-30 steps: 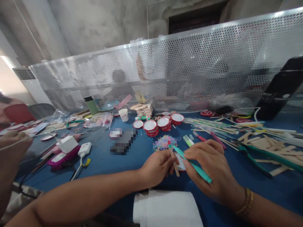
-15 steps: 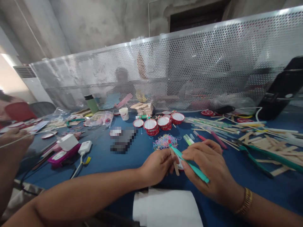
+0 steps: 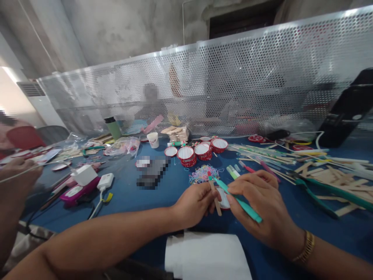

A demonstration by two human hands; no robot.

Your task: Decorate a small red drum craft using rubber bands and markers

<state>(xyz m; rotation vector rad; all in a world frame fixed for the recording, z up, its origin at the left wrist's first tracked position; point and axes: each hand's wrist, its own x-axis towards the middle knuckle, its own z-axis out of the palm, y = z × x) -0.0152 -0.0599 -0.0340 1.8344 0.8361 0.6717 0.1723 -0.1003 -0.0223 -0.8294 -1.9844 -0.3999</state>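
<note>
My left hand (image 3: 196,205) is closed in a pinch on a flat wooden craft stick (image 3: 215,197) whose top end is coloured red and green. My right hand (image 3: 262,208) grips a teal marker pen (image 3: 240,201), its tip touching the upper part of the stick. Just behind the stick, a small round white lid with a red rim (image 3: 224,201) lies partly hidden between both hands. Everything happens low over a blue table (image 3: 145,198).
Coloured rubber bands (image 3: 202,174), red-rimmed paper cups (image 3: 194,152), more markers (image 3: 233,172), green-handled pliers (image 3: 316,194) and many wooden sticks (image 3: 329,175) lie beyond. White paper (image 3: 205,258) sits at the near edge. Another person's hand (image 3: 14,182) is at the left. A perforated metal screen (image 3: 233,85) backs the table.
The pen tip has shifted slightly along the top of the stick, first down and left, then back. Both hands stay in nearly the same place.
</note>
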